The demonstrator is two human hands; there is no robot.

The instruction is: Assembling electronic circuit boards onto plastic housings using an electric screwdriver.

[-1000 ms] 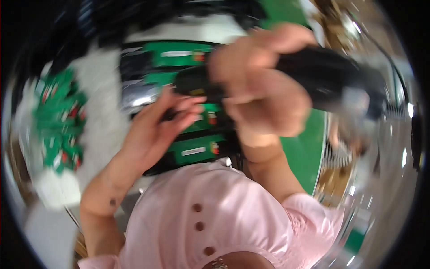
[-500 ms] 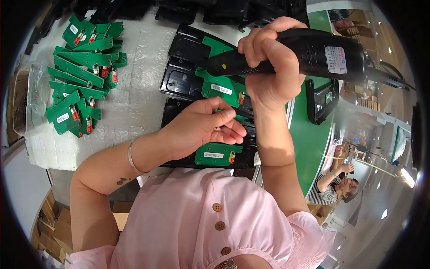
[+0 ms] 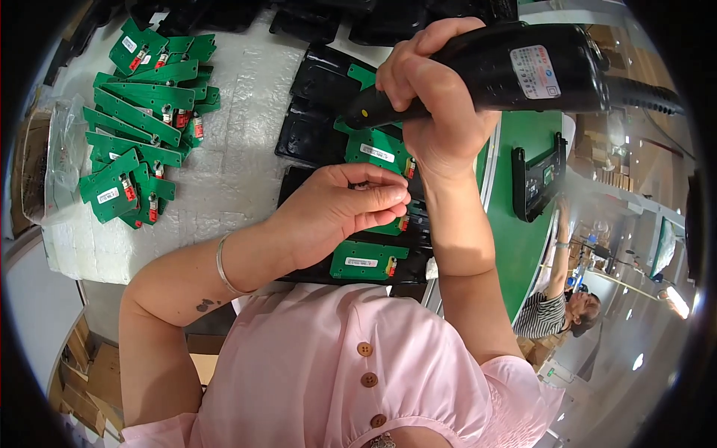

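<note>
My right hand (image 3: 441, 97) is wrapped round a black corded electric screwdriver (image 3: 485, 67), which lies nearly level with its narrow end to the left. That end is over a green circuit board (image 3: 371, 147) in a black plastic housing (image 3: 308, 128); the very tip is hard to make out. Below it, my left hand (image 3: 328, 210) hovers over the housings with thumb and fingers pinched together. Whatever sits in the pinch is too small or hidden to name. Closer to my body, another green board (image 3: 360, 261) lies in its own black housing.
Loose green boards (image 3: 142, 112) with red-and-white parts are heaped on the white foam-topped surface (image 3: 239, 149) at left. More black housings (image 3: 306, 26) line the far edge. On the green belt (image 3: 508, 201) at right stands another black housing (image 3: 539, 179). Beyond it a person (image 3: 556, 310) sits.
The screwdriver and my right hand have shifted slightly left and away from me. My left fingers have drawn closer together in a pinch. At right, the other person's arm has stretched toward the belt.
</note>
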